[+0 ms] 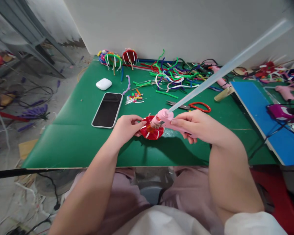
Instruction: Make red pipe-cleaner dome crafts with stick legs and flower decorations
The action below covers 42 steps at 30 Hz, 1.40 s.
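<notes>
Near the middle of the green table [71,130], my left hand [127,128] pinches the left edge of a small round red piece [152,133] with white strips on it. My right hand [194,125] is wrapped round a pink glue gun [167,119]. The gun's nozzle end points down at the red piece; whether its tip touches is hidden. A long translucent glue stick [225,71] rises from the gun's back toward the upper right. Scissors with red handles [198,106] lie just beyond my right hand.
A phone [107,110] and a white case [104,84] lie at the left. Behind are decorated red and green pieces [113,61], short coloured scraps [136,97] and tangled pipe cleaners [171,73]. A blue board [259,107] and a magenta tool [280,113] with cables are at the right.
</notes>
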Tool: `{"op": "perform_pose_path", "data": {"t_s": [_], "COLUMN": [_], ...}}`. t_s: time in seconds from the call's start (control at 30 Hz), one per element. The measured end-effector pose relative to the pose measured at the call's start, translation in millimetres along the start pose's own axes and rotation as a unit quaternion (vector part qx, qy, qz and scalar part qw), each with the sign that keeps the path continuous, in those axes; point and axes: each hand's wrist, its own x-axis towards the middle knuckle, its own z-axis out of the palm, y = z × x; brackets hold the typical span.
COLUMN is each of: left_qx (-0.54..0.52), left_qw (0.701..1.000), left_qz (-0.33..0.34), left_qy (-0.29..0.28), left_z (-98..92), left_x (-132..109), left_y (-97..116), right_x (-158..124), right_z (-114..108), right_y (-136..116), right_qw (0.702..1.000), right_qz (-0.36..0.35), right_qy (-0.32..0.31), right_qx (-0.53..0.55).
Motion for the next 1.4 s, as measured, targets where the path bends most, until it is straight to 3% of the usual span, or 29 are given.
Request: {"op": "perform_pose_path", "data": {"t_s": [0.23, 0.37, 0.43, 0.57, 0.7, 0.83, 0.9, 1.03, 1.13, 1.27, 1.4], "left_qx": [0.0, 0.003, 0.003, -0.004, -0.013, -0.016, -0.017, -0.029, -0.039, -0.05, -0.048], "left_qw": [1.0, 1.0, 1.0, 1.0, 1.0, 1.0, 1.0, 0.999, 0.998, 0.996, 0.995], "left_qz": [-0.002, -0.004, -0.002, -0.007, -0.013, -0.019, -0.023, -0.037, -0.052, -0.073, -0.082], "left_qy": [0.002, 0.005, 0.006, 0.006, 0.008, 0.009, 0.008, 0.014, 0.014, 0.02, 0.031], "left_z": [-0.3, -0.5, -0.6, -1.0, -1.9, -2.6, -2.4, -3.1, -9.1, -24.2, -33.2], "left_x": [-1.0, -1.1, -1.3, -1.7, -1.0, 0.0, 0.1, -1.3, -4.0, -9.0, -11.6], "left_y": [1.2, 1.6, 2.0, 3.2, 2.8, 0.6, 0.6, 5.1, 10.3, 14.4, 14.1], "right_x": [0.0, -3.5, -6.2, -9.8, -7.5, -0.8, 3.0, 15.2, 29.9, 51.3, 67.4], "right_z": [-0.6, -7.1, -11.2, -17.5, -21.2, -26.5, -29.4, -30.1, -26.3, -18.9, -5.8], "right_y": [1.3, 4.5, 7.2, 13.5, 17.7, 20.3, 23.2, 34.3, 45.8, 59.9, 66.0], "right_qw": [1.0, 0.991, 0.978, 0.915, 0.929, 0.891, 0.888, 0.91, 0.938, 0.922, 0.903], "right_qz": [-0.017, -0.087, -0.142, -0.243, -0.216, -0.22, -0.208, -0.152, -0.122, -0.15, -0.153], "right_qy": [0.009, 0.048, 0.087, 0.268, 0.256, 0.353, 0.371, 0.375, 0.32, 0.279, 0.247], "right_qx": [0.018, 0.092, 0.123, 0.182, 0.159, 0.183, 0.174, 0.087, -0.046, -0.225, -0.316]}}
